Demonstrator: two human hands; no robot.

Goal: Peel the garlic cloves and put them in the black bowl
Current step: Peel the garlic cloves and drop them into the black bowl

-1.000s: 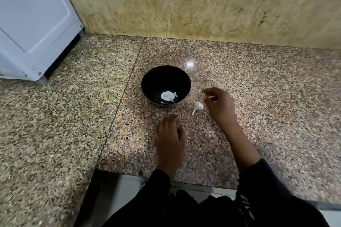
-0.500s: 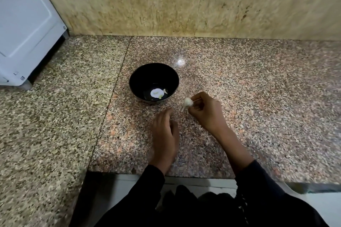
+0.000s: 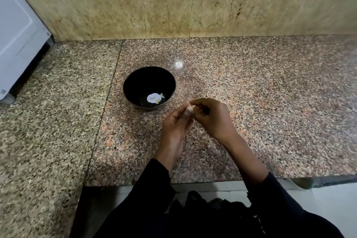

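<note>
Hands (image 3: 190,111) pinch garlic clove (image 3: 191,108) beside black bowl (image 3: 131,83)

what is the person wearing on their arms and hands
Both arms are covered by long black sleeves, the left sleeve and the right sleeve, each ending near the wrist. The left hand and right hand are bare: no gloves, and no rings, watch or bracelets show in this view.

Both hands (image 3: 195,118) pinch 1 garlic clove (image 3: 190,110) (blurred) beside black bowl (image 3: 135,81).
</note>
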